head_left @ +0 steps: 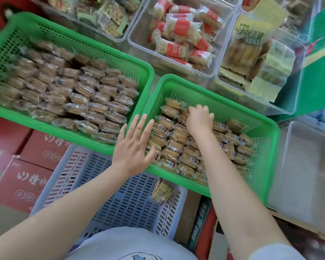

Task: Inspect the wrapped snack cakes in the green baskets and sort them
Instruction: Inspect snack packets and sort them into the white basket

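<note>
My right hand (199, 121) reached into the right green basket (266, 139), its fingers (195, 109) curled down onto a wrapped snack cake (183, 115) at the far end of the pile. My left hand (133, 143) hovered flat over that basket's near-left rim, fingers straight and apart. The left green basket (143, 64) sat full of cakes.

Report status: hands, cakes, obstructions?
Left hand open at right green plastic basket rim. Right hand curled among clear-wrapped snack cakes. Nothing obstructing.
</note>
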`<state>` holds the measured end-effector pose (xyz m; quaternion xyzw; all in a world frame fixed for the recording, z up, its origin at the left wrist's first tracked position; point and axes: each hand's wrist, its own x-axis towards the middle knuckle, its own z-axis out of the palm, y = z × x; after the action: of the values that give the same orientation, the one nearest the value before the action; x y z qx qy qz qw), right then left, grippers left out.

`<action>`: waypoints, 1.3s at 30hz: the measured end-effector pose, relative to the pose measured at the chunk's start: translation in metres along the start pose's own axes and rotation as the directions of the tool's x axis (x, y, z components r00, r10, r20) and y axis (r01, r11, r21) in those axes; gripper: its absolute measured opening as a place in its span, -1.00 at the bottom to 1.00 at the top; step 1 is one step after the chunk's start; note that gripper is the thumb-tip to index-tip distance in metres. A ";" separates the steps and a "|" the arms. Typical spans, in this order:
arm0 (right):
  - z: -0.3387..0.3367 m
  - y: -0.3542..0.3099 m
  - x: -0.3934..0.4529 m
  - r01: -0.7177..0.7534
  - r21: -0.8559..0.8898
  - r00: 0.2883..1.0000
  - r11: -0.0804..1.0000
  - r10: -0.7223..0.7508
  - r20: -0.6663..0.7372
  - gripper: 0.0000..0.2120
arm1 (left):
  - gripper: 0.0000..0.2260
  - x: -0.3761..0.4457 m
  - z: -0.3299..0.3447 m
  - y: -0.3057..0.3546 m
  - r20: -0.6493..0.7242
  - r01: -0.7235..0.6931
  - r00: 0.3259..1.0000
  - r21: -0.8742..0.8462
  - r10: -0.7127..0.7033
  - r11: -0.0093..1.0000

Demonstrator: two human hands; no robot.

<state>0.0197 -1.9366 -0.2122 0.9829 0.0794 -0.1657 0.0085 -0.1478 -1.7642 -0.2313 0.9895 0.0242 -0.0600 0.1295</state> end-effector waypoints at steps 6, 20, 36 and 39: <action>-0.009 0.001 -0.016 0.000 0.047 0.991 0.999 -0.007 0.131 -0.46 | -0.29 -0.001 -0.003 0.001 0.027 -0.006 1.000 0.011 0.006 1.000; 0.006 -0.053 -0.145 -0.035 0.210 0.947 0.977 -0.035 0.319 -0.68 | -0.30 -0.076 0.005 -0.020 0.013 -0.124 0.992 0.102 0.124 0.987; 0.008 -0.056 -0.149 -0.279 0.555 0.920 0.784 0.051 0.389 -0.92 | -0.21 -0.103 0.008 -0.021 0.046 -0.105 0.994 0.088 0.101 0.991; 0.001 -0.051 -0.157 -0.351 0.705 0.912 0.617 0.056 0.406 -0.89 | -0.20 -0.103 0.002 -0.018 0.094 -0.093 0.992 0.061 0.087 0.994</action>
<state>-0.1353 -1.9101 -0.1612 0.8507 -0.1149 -0.3504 -0.3746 -0.2513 -1.7504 -0.2249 0.9895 -0.0283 -0.0998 0.1008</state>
